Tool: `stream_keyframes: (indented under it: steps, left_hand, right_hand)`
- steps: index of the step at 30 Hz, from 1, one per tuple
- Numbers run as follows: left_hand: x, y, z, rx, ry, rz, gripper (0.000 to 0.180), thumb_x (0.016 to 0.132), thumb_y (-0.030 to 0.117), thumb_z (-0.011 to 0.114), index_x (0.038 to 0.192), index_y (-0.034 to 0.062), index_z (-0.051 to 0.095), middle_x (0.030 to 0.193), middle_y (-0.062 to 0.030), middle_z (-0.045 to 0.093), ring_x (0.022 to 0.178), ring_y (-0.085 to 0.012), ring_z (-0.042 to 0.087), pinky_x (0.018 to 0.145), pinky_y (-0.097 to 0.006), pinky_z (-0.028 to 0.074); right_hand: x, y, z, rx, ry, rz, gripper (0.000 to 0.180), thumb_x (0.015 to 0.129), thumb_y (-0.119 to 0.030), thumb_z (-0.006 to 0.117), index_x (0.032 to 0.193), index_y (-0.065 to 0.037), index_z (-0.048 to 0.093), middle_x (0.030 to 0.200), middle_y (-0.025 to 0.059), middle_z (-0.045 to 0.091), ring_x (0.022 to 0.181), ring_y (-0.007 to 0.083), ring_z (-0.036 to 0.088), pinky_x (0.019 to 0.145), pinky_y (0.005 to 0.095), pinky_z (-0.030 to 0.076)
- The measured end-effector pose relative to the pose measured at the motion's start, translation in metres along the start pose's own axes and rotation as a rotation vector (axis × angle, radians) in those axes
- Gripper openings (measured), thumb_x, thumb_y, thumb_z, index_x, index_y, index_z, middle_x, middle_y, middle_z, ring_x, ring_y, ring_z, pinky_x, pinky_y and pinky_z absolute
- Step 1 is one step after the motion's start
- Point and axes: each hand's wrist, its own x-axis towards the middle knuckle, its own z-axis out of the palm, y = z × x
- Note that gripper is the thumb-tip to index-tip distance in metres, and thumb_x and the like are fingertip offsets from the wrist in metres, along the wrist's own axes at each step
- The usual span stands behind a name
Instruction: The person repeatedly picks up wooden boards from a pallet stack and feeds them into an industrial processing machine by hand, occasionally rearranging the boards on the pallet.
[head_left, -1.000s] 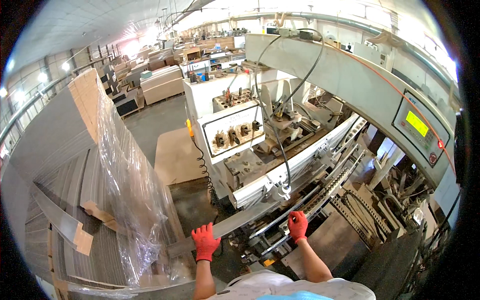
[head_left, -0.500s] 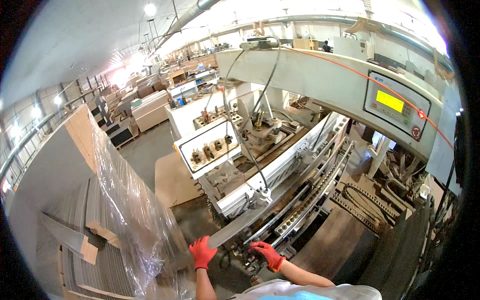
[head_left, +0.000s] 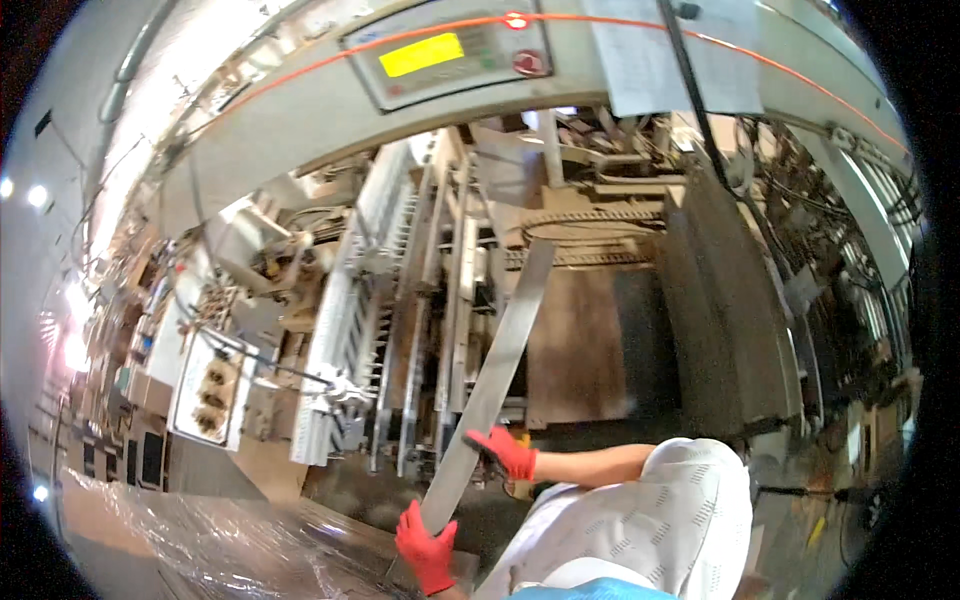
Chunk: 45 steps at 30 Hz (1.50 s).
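Observation:
A long, narrow grey board (head_left: 495,375) slants up and away in front of me, clear of the machine's rails. My left hand (head_left: 427,550), in a red glove, grips its near end. Further up, my right hand (head_left: 505,453), also gloved in red with a dark palm, is closed on the board's right edge. Some of its fingers are hidden at that edge. The board's far end reaches over a brown panel (head_left: 575,350) lying low beside the machine.
Metal rails (head_left: 415,330) of the machine run away on the left. A control panel (head_left: 450,55) with a yellow screen sits on the beam overhead. Dark upright panels (head_left: 735,310) stand at the right. Plastic-wrapped boards (head_left: 230,535) are at lower left. Cables hang overhead.
My view has swung to the right. The board has come away from beside the machine's white rail, and my right hand, earlier apart from it, now grips its edge. My left hand keeps its end.

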Motion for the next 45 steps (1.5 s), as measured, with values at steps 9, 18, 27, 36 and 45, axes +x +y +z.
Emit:
stream_keyframes:
  steps: [9, 18, 27, 36, 45]
  left_hand:
    - [0.017, 0.143, 0.075, -0.326, -0.236, 0.165, 0.071, 0.069, 0.035, 0.085, 0.126, 0.0028, 0.056, 0.113, -0.0181, 0.065, 0.100, -0.0368, 0.064, 0.083, -0.044, 0.052]
    - [0.015, 0.238, 0.123, -0.398, -0.636, 0.532, 0.064, 0.084, 0.037, 0.072, 0.137, 0.0083, 0.050, 0.107, -0.0148, 0.065, 0.098, -0.0327, 0.064, 0.084, -0.044, 0.050]
    - [-0.010, 0.159, 0.121, -0.268, -0.585, 0.339, 0.057, 0.085, 0.033, 0.071, 0.133, 0.0077, 0.053, 0.111, -0.0127, 0.064, 0.102, -0.0327, 0.063, 0.085, -0.044, 0.049]
    - [-0.027, 0.155, 0.120, -0.164, -0.621, 0.294, 0.058, 0.085, 0.036, 0.069, 0.134, 0.0087, 0.053, 0.115, -0.0140, 0.062, 0.109, -0.0338, 0.060, 0.090, -0.045, 0.046]
    - [-0.044, 0.114, 0.104, -0.115, -0.653, 0.122, 0.059, 0.085, 0.039, 0.067, 0.135, 0.0112, 0.053, 0.124, -0.0119, 0.061, 0.114, -0.0313, 0.059, 0.096, -0.045, 0.044]
  right_hand:
    - [-0.003, -0.042, -0.103, 0.203, 1.060, -0.033, 0.071, 0.070, -0.025, 0.087, 0.123, 0.000, 0.048, 0.111, 0.0138, 0.063, 0.099, 0.0265, 0.060, 0.085, 0.0424, 0.050]
    - [-0.098, -0.057, -0.301, -0.361, 1.201, -0.025, 0.061, 0.065, -0.026, 0.084, 0.110, 0.000, 0.053, 0.104, 0.0211, 0.066, 0.095, 0.0337, 0.065, 0.081, 0.0430, 0.051]
    - [-0.212, -0.019, -0.484, -1.030, 1.385, 0.273, 0.083, 0.065, -0.034, 0.079, 0.137, -0.005, 0.050, 0.127, 0.0222, 0.059, 0.117, 0.0377, 0.057, 0.098, 0.0455, 0.048]
    - [-0.234, 0.018, -0.463, -0.857, 2.008, 0.661, 0.083, 0.068, -0.034, 0.077, 0.139, -0.004, 0.048, 0.131, 0.0213, 0.055, 0.116, 0.0390, 0.055, 0.097, 0.0520, 0.045]
    - [-0.256, 0.120, -0.508, -0.104, 2.100, 0.924, 0.136, 0.051, -0.073, 0.084, 0.148, 0.000, 0.024, 0.143, 0.0231, 0.046, 0.131, 0.0371, 0.049, 0.108, 0.0491, 0.041]
